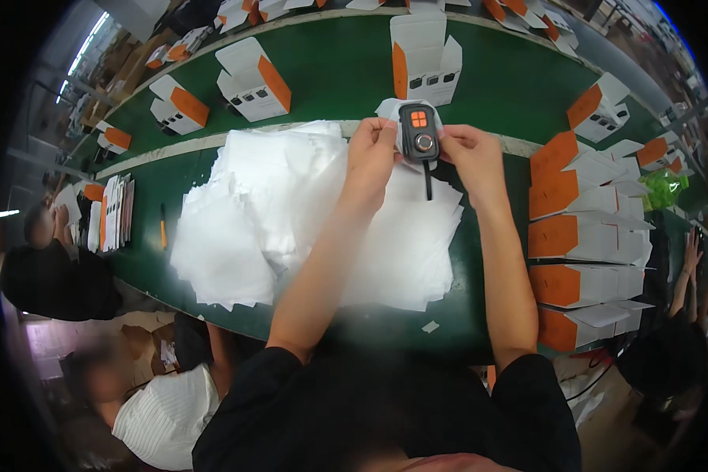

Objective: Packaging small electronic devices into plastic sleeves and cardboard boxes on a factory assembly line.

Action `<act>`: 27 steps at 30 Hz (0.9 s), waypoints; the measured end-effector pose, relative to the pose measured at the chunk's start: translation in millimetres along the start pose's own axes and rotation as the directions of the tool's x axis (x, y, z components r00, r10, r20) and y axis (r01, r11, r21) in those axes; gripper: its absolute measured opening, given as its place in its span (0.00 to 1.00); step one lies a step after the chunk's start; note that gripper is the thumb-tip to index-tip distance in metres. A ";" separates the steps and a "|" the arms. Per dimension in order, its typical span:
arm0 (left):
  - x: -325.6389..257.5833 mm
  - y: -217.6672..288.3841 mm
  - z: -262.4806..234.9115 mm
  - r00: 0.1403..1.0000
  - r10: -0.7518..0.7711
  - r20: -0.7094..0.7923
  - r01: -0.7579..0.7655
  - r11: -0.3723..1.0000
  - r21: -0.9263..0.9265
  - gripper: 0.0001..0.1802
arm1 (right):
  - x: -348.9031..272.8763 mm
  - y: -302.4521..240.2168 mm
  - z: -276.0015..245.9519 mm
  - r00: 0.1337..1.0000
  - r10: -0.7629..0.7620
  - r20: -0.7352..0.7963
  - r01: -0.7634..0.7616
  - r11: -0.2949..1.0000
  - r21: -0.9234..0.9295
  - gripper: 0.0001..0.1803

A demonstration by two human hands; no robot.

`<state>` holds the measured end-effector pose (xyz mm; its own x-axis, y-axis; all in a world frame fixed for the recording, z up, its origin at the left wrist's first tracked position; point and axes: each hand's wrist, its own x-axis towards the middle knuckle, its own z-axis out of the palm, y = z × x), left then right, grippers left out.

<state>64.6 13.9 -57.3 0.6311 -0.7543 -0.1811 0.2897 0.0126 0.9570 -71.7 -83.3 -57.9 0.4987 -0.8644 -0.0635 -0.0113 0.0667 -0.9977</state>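
A dark grey handheld device (pixel 407 149) with an orange four-part button pad and a round dial is held up over the table, a short black cable or strap hanging from its lower end. Behind it shows a thin white foam bag (pixel 387 107). My left hand (pixel 369 163) is closed on the bag's left edge, thumb beside the device. On the other side my right hand (pixel 475 160) pinches the bag near the device's right edge; its fingertips are partly hidden. Loose piles of white foam bags (pixel 401 252) lie below my hands.
Open white-and-orange boxes (pixel 422 67) stand along the green conveyor (pixel 330 71) beyond the table. More open boxes (pixel 554 240) are stacked at the right. An orange-handled cutter (pixel 164 228) and upright folded cartons (pixel 118 212) lie left. Other people (pixel 165 409) sit nearby.
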 end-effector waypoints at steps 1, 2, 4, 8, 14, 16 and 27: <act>0.7 2.6 0.4 1.000 0.014 -0.011 -0.014 1.000 -0.014 0.09 | 3.7 -2.5 -4.2 1.000 -0.001 0.004 0.001 0.999 -0.036 0.10; -0.1 5.3 0.9 0.999 0.027 -0.021 -0.028 0.999 -0.028 0.09 | 4.2 -9.6 -5.9 0.999 -0.039 -0.021 0.038 0.999 -0.038 0.10; -1.9 24.9 -4.8 0.996 0.089 -0.007 -0.089 0.996 -0.019 0.10 | 0.7 -36.9 -10.8 0.986 -0.148 -0.080 0.146 0.989 -0.026 0.10; -7.5 69.6 15.4 0.985 0.155 0.080 -0.149 0.986 -0.072 0.12 | -13.8 -81.9 -29.9 0.982 -0.189 0.028 0.190 0.953 -0.234 0.20; -6.3 80.0 44.9 0.914 0.179 0.365 -0.185 0.983 -0.018 0.12 | -26.3 -43.3 -20.1 0.921 -0.261 0.289 0.348 0.884 -0.311 0.35; -7.8 88.6 54.1 0.672 0.115 0.732 -0.248 0.966 0.076 0.11 | -19.5 -41.8 -14.6 0.926 -0.342 0.161 0.376 0.872 -0.314 0.30; 104.7 50.5 65.2 0.829 0.558 -0.030 -0.416 0.652 0.634 0.36 | 63.9 -106.4 -49.3 0.596 -0.801 -0.053 0.775 0.592 -0.220 0.34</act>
<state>98.3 -107.2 -13.1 0.7068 -0.5983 0.3775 -0.5297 -0.0938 0.8430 -81.4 -170.2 43.0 0.2608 -0.5953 0.7600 0.1896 -0.7404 -0.6449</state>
